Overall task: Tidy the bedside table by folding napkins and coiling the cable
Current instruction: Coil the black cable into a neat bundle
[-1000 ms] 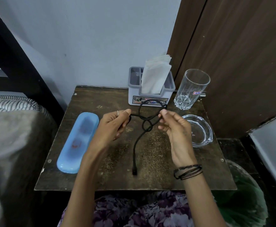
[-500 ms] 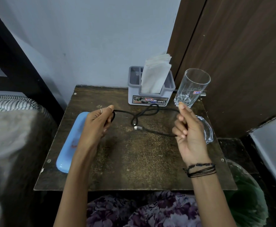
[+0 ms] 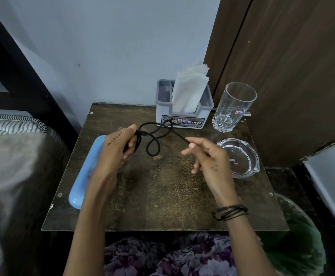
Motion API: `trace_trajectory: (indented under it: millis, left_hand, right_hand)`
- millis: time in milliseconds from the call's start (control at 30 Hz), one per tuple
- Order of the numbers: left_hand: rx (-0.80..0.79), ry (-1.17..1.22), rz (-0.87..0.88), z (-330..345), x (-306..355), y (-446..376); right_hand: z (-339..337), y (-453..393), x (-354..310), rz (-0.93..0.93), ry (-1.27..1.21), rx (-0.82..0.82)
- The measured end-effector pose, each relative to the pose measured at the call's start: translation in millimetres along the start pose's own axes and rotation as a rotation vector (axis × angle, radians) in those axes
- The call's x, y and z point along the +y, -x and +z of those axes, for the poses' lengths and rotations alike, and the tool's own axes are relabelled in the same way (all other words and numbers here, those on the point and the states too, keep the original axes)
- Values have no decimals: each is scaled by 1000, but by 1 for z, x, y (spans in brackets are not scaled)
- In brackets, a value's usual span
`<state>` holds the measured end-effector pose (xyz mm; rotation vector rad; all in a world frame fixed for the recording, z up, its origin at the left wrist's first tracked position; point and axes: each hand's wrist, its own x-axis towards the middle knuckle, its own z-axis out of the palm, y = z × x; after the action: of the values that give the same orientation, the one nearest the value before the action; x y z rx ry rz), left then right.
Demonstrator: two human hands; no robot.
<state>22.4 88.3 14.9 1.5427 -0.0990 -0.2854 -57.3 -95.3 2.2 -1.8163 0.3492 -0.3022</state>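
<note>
Above the middle of the table (image 3: 162,196), the left hand (image 3: 116,154) grips the gathered turns of the black cable (image 3: 152,144), and the right hand (image 3: 208,156) pinches its free run between thumb and forefinger. A loose loop dangles between them and may tangle or slip out if the grip eases. A wide right-hand sweep could knock the glass (image 3: 232,108) near the back right corner.

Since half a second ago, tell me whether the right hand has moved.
Yes. The right hand, pinching the cable, has come inward toward the table's middle, away from the drinking glass it was level with.
</note>
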Motion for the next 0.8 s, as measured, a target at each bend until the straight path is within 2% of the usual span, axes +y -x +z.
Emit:
trace_trajectory:
  millis: [133, 267, 333, 367, 433, 567, 700, 800]
  left_hand:
    - [-69, -4, -15, 5, 1, -1]
    - [-138, -52, -20, 7, -1, -1]
    - [-181, -69, -19, 9, 0, -1]
    - [-199, -76, -24, 10, 1, 0]
    - [-225, -89, -40, 9, 3, 1]
    - [-267, -81, -81, 5, 6, 4]
    - [-319, -68, -91, 6, 6, 4]
    - [-297, -35, -76, 9, 3, 3]
  right_hand:
    - [4, 0, 1, -139, 354, 79]
    - [12, 3, -10, -515, 515, 235]
    - [16, 4, -12, -678, 556, 175]
    - [18, 5, -12, -700, 553, 124]
    - [18, 6, -11, -669, 479, 63]
    - [13, 5, -12, -461, 244, -43]
    - [16, 5, -10, -454, 360, -83]
    - [19, 6, -11, -509, 498, 67]
